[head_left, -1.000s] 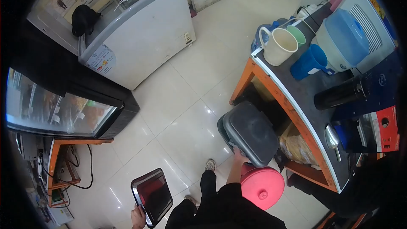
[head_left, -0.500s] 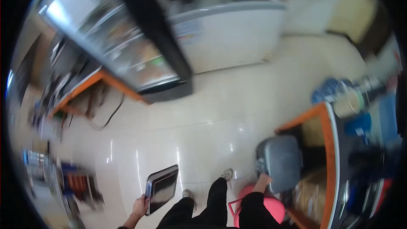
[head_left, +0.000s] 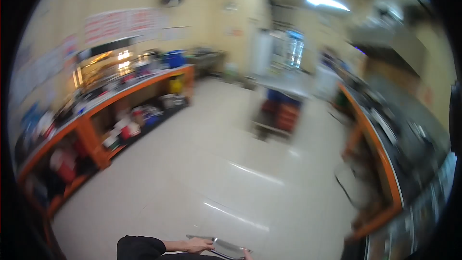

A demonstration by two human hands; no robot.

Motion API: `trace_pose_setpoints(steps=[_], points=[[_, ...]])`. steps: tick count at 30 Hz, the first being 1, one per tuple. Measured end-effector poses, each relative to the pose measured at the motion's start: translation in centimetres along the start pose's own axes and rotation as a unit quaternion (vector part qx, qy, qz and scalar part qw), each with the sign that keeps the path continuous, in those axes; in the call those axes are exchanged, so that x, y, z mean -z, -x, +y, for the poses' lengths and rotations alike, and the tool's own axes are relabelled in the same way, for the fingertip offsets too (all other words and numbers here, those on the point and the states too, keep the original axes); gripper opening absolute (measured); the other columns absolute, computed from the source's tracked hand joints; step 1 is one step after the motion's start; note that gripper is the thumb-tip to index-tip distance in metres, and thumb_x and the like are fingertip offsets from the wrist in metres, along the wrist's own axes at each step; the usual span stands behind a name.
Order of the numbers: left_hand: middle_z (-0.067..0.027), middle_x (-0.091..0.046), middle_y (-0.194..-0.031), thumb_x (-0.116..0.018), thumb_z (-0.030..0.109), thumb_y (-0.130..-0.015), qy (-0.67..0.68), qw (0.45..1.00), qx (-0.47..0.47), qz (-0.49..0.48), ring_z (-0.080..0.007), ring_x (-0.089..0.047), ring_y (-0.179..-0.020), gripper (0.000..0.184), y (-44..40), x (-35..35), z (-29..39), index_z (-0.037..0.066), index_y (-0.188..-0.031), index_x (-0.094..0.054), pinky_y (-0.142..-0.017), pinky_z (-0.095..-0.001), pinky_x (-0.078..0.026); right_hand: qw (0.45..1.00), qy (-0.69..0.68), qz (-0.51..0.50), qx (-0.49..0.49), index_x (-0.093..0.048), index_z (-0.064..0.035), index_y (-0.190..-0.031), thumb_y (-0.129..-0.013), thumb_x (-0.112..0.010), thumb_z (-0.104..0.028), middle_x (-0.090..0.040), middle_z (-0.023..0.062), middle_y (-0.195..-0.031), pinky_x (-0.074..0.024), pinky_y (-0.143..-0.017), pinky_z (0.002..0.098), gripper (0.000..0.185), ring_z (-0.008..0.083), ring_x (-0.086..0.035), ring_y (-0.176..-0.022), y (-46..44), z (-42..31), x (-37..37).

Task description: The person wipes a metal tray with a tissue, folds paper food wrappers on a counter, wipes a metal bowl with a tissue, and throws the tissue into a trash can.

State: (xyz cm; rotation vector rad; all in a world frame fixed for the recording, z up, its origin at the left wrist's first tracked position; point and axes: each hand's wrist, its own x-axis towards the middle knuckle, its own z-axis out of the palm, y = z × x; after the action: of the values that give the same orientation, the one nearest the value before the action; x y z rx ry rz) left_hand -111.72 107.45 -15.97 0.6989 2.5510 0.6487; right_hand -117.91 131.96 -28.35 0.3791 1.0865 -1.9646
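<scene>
At the bottom edge of the head view, a dark, shiny tray with a light rim is held low and close to the body. My left hand, reaching in from a black sleeve, is closed on its left side. Only a small part of my right hand shows, at the tray's right end, with its fingers against the rim. The tray's lower part is cut off by the frame, and motion blurs the view.
An orange-framed counter with loaded shelves and a lit display case runs along the left. A metal table with crates below stands mid-room. On the right is another orange-edged counter under a hood; a cable lies beside it.
The view has swung left and up to the room. My right hand has left the grey bin and is now at the tray, which my left hand still holds.
</scene>
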Motion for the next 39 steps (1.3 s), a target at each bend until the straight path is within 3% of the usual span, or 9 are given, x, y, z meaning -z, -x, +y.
trace_pose_setpoints(steps=[10,15,20,22,24,27,29,32,39], points=[[-0.0111,-0.046,-0.093,-0.046,0.008,-0.077,0.072,0.878,0.381,0.280,-0.0286,-0.052,-0.091,0.029,19.2,6.0,-13.2,0.014,-0.105,-0.050,-0.071,-0.0399,-0.046,0.886,0.173,-0.115,-0.415,-0.040,-0.0020,-0.117,-0.083,-0.046,-0.019,-0.052,0.0177,-0.109,-0.0464,-0.083,0.0407,0.039,0.0291,-0.053,-0.099,-26.3,1.0,-28.5],[-0.0096,-0.046,-0.094,-0.047,0.008,-0.078,0.107,0.835,0.416,0.345,-0.0279,-0.053,-0.090,0.028,22.7,9.3,-27.7,0.016,-0.105,-0.048,-0.072,-0.0397,-0.045,0.799,0.458,-0.208,-0.328,-0.056,-0.0005,-0.110,-0.081,-0.061,-0.034,-0.055,0.0153,-0.115,-0.0423,-0.092,0.0375,0.045,0.0283,-0.052,-0.109,-39.5,-0.2,-42.4],[-0.0089,-0.045,-0.106,-0.055,0.018,-0.080,0.143,0.751,0.450,0.461,-0.0280,-0.049,-0.102,0.037,25.9,16.2,-43.0,0.019,-0.115,-0.045,-0.081,-0.0446,-0.041,0.550,0.732,-0.401,-0.044,-0.048,-0.0011,-0.112,-0.084,-0.050,-0.019,-0.055,0.0151,-0.107,-0.0473,-0.082,0.0430,0.033,0.0284,-0.055,-0.097,-54.0,-4.5,-59.9],[-0.0106,-0.044,-0.113,-0.060,0.025,-0.078,0.160,0.634,0.544,0.526,-0.0301,-0.047,-0.106,0.047,28.7,20.3,-47.1,0.020,-0.121,-0.043,-0.085,-0.0457,-0.040,0.431,0.780,-0.450,0.061,-0.045,-0.0014,-0.112,-0.085,-0.046,-0.014,-0.055,0.0150,-0.104,-0.0493,-0.078,0.0452,0.030,0.0284,-0.057,-0.092,-57.5,-4.6,-65.5],[-0.0143,-0.045,-0.116,-0.064,0.030,-0.075,0.184,0.527,0.614,0.557,-0.0324,-0.044,-0.110,0.055,32.4,21.8,-50.7,0.018,-0.124,-0.042,-0.090,-0.0451,-0.038,0.844,0.456,-0.231,-0.160,-0.049,-0.0021,-0.106,-0.084,-0.049,-0.012,-0.057,0.0129,-0.097,-0.0507,-0.072,0.0471,0.024,0.0277,-0.059,-0.087,-61.6,-2.4,-74.4],[-0.0199,-0.042,-0.124,-0.067,0.051,-0.067,0.322,0.408,0.670,0.530,-0.0360,-0.039,-0.117,0.076,36.8,17.6,-56.3,0.017,-0.129,-0.040,-0.096,-0.0443,-0.035,0.832,0.468,-0.284,-0.085,-0.051,-0.0025,-0.103,-0.083,-0.050,-0.009,-0.058,0.0097,-0.089,-0.0511,-0.067,0.0424,0.021,0.0234,-0.058,-0.080,-66.8,-2.1,-89.8],[-0.0226,-0.049,-0.119,-0.067,0.050,-0.067,0.483,0.403,0.554,0.546,-0.0370,-0.043,-0.115,0.073,38.9,12.3,-59.3,0.009,-0.124,-0.046,-0.096,-0.0457,-0.035,0.820,0.459,-0.335,-0.075,-0.051,-0.0033,-0.101,-0.082,-0.049,-0.008,-0.057,0.0079,-0.087,-0.0501,-0.063,0.0380,0.019,0.0191,-0.057,-0.076,-73.6,0.5,-98.8],[-0.0225,-0.059,-0.100,-0.062,0.031,-0.072,0.635,0.272,0.521,0.502,-0.0335,-0.057,-0.093,0.054,40.9,9.5,-64.5,-0.006,-0.109,-0.053,-0.079,-0.0448,-0.045,0.845,0.369,-0.377,-0.084,-0.050,-0.0061,-0.102,-0.082,-0.049,-0.006,-0.057,0.0055,-0.086,-0.0475,-0.056,0.0349,0.020,0.0157,-0.057,-0.073,-75.3,4.9,-113.4],[-0.0208,-0.059,-0.091,-0.057,0.023,-0.071,0.731,0.247,0.477,0.421,-0.0309,-0.058,-0.083,0.046,56.0,16.1,-80.9,-0.011,-0.102,-0.054,-0.070,-0.0431,-0.045,0.923,0.098,-0.357,-0.105,-0.036,-0.0148,-0.121,-0.085,-0.049,-0.005,-0.046,0.0069,-0.117,-0.0490,-0.078,0.0443,0.039,0.0251,-0.052,-0.103,-83.6,20.2,-138.5]])
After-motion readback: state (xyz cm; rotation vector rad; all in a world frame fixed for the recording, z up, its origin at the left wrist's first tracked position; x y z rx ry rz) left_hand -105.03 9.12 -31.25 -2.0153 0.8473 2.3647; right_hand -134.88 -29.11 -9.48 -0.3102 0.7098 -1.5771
